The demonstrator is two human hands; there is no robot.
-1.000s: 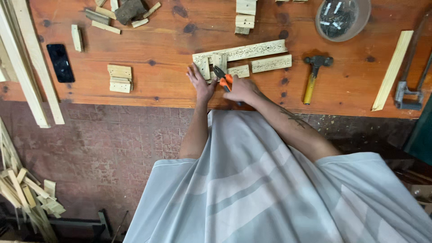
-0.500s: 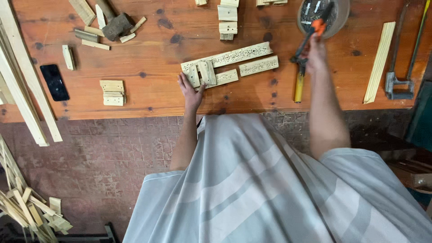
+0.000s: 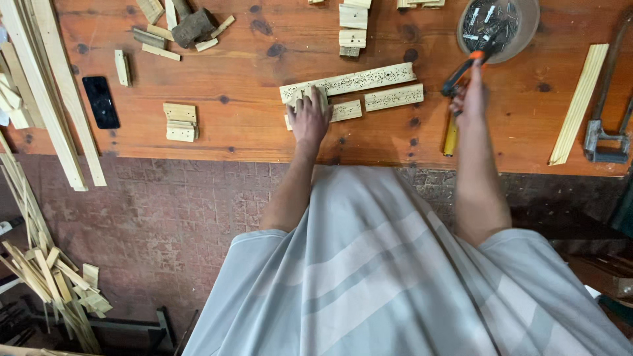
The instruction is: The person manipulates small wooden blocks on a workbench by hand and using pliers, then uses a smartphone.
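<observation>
Left hand (image 3: 308,117) lies flat, fingers spread, pinning the short wood block (image 3: 310,97) at centre frame. It sits against the long perforated strip (image 3: 356,79), with two shorter strips (image 3: 393,97) just below and to the right.

Right hand (image 3: 469,99) is closed around the orange-and-black pliers (image 3: 465,69), nose reaching into the clear bowl of nails (image 3: 521,33) at upper right. Can't tell whether the nose has a nail in it yet.

Status, my read: strips are laid out and aligned on the workbench (image 3: 231,132), block is positioned. I see no nail standing in the block, so fastening isn't started on this piece. The hammer (image 3: 450,135) lies idle at the bench edge, under my right wrist, only the yellow handle showing.

Left to do, by my guess: pick a nail, set it, drive it. More cut blocks (image 3: 180,122) wait at centre left, others (image 3: 353,26) at top centre. Black phone (image 3: 101,101) lies at far left.
</observation>
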